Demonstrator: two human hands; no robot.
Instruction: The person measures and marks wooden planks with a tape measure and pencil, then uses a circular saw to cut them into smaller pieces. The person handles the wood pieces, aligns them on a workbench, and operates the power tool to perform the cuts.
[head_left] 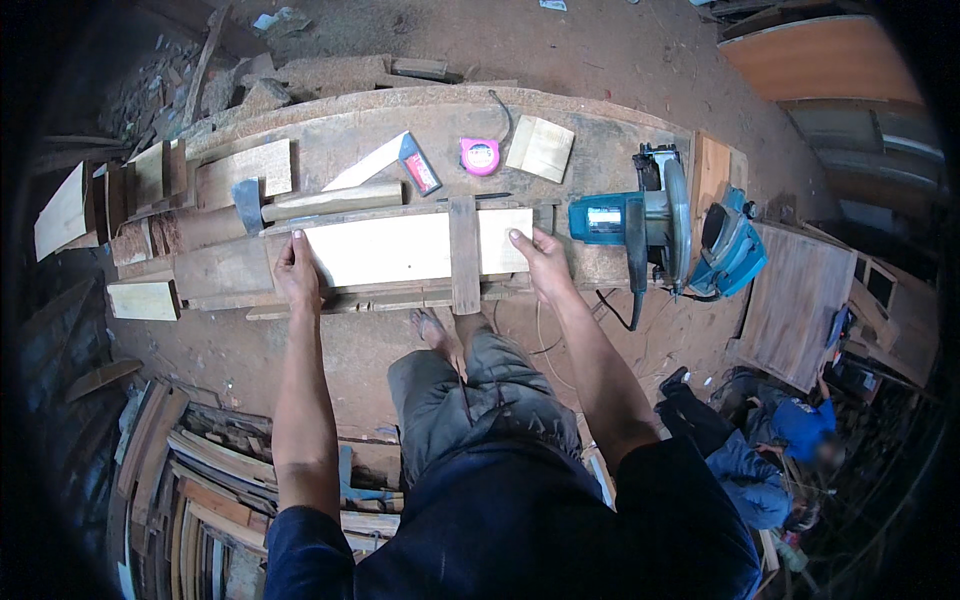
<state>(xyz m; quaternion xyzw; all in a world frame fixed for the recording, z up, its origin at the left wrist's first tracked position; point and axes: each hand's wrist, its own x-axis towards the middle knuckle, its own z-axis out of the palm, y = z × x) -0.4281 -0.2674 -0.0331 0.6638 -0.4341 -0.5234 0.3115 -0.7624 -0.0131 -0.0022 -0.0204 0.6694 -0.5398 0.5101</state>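
A pale, planed board (385, 250) lies lengthwise along the workbench in front of me. My left hand (296, 272) is closed on its left end, thumb on top and the other fingers mostly hidden. At the right end my right hand (543, 262) grips it likewise, thumb on the upper face. A dark brown wood strip (465, 255) crosses over the board, nearer to my right hand. Just beyond lie a hatchet-like tool (335, 200) with a wooden handle, a thin dark pencil-like stick (490, 196), a try square (415, 165) and a pink tape measure (479, 156).
A teal circular saw (610, 218) and a blue electric planer (728, 250) stand at the bench's right, a black cable hanging over the front edge. A square wood piece (540, 150) lies farther back. Stacked timber (200, 500) fills the lower left. People (760, 450) sit at lower right.
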